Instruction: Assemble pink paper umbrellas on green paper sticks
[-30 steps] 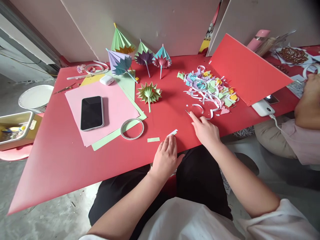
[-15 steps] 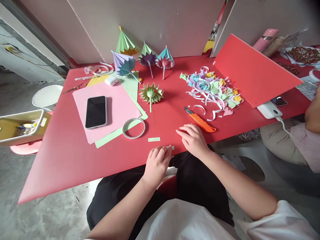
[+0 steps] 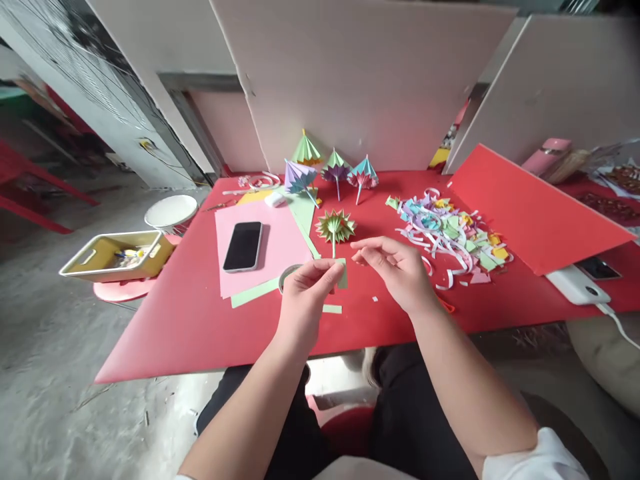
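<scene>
Green paper piece: small, held up just below the centre of the frame, above the red desk.
Left hand: thumb and fingers pinch the piece by its left edge.
Right hand: right of centre, apart from the piece, fingers bent with the tips near the thumb; I cannot tell whether they grip anything.
Green strip: flat on the desk, just below the piece.
Tape roll: mostly hidden behind the left hand.
Pleated green umbrella: paper, at centre, its handle pointing down the frame.
Four paper umbrellas: grouped upper centre, by the wall.
Phone: left of centre, dark screen up, on a pink sheet.
Paper scraps: a many-coloured heap, right of centre, beside a tilted red board.
Yellow bin: far left, beyond the desk's edge.
</scene>
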A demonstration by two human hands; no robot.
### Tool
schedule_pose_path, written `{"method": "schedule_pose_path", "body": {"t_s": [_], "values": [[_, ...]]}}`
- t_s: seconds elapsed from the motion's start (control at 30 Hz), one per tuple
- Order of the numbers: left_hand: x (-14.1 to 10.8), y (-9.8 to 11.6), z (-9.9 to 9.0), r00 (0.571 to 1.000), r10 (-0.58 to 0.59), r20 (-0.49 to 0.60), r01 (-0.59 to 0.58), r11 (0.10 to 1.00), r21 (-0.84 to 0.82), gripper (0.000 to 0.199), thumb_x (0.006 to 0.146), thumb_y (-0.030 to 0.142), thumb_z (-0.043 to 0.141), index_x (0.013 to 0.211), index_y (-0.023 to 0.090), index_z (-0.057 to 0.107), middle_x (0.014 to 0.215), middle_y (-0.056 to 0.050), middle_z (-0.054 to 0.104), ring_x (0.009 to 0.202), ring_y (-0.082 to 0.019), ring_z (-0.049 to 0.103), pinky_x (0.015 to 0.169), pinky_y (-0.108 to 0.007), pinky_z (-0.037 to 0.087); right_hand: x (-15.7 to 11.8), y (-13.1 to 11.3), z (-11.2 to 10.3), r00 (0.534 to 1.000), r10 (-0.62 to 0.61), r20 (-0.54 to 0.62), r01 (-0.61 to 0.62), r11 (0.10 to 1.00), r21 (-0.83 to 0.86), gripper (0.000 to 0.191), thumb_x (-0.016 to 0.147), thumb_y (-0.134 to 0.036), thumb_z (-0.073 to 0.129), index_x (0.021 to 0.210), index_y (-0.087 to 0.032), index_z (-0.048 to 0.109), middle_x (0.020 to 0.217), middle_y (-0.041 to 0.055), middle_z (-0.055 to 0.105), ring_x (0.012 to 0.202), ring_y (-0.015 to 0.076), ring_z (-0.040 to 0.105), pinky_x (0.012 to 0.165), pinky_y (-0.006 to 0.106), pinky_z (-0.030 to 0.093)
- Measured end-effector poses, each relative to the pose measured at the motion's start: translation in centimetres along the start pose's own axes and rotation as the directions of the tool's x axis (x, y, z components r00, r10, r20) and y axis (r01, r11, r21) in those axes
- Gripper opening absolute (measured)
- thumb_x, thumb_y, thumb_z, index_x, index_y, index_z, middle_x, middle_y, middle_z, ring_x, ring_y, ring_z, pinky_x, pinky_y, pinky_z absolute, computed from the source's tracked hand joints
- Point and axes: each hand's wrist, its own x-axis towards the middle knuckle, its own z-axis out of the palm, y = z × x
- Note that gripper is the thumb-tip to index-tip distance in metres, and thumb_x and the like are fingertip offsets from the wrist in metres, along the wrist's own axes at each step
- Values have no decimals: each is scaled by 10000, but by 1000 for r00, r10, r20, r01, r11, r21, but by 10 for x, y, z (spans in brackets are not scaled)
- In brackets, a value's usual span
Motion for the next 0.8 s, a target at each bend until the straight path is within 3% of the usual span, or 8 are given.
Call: {"method": "schedule_pose_path", "body": {"t_s": [0.17,0.33,0.43,0.53,0.63,0.7,0.8], "values": [[15,13,8,991,126,54,-133,978,161,142,771,339,640,796,204,675,710,3,615,647,-103,540,578,-222,404,20,-14,0,967,-247,-60,239,964,-120,94,788,-270,631,848,-218,680,828,6,649,795,121,622,705,240,520],[18,0,10,975,219,-25,-202,933,297,137,790,339,620,854,236,684,752,-1,625,684,-117,553,610,-233,415,15,-6,5,908,-417,-39,362,827,-431,76,819,-177,586,836,-194,658,787,21,649,757,122,608,697,250,512],[18,-5,10,963,232,-138,-175,925,339,180,789,366,617,909,242,667,848,-7,624,716,-115,540,626,-229,413,13,4,9,830,-554,-62,423,699,-577,87,806,-119,584,836,-182,636,762,33,644,720,124,606,665,246,513],[18,-5,10,980,110,-166,-71,972,224,238,813,427,567,793,205,651,789,-3,595,698,-104,516,611,-212,400,14,13,13,709,-700,-90,482,573,-663,153,757,-67,626,864,-176,638,765,44,650,699,122,617,655,234,521],[19,-4,10,998,-66,13,66,998,4,266,798,435,589,712,191,653,695,11,566,669,-88,496,633,-197,402,14,16,14,626,-780,-22,577,482,-659,207,727,-30,639,876,-173,641,767,50,660,709,131,632,651,236,534],[19,-2,9,992,-97,86,105,990,-93,199,766,388,645,718,196,665,687,18,572,674,-81,490,670,-194,407,13,15,15,609,-793,-3,619,478,-624,221,727,-16,630,882,-173,642,787,56,666,747,143,639,659,249,544],[17,2,7,989,-97,115,114,982,-150,149,756,343,667,718,199,680,690,16,589,687,-82,493,697,-199,413,12,12,16,627,-779,-29,632,530,-565,253,728,-11,630,913,-183,646,815,54,666,776,145,639,675,268,557]]}}
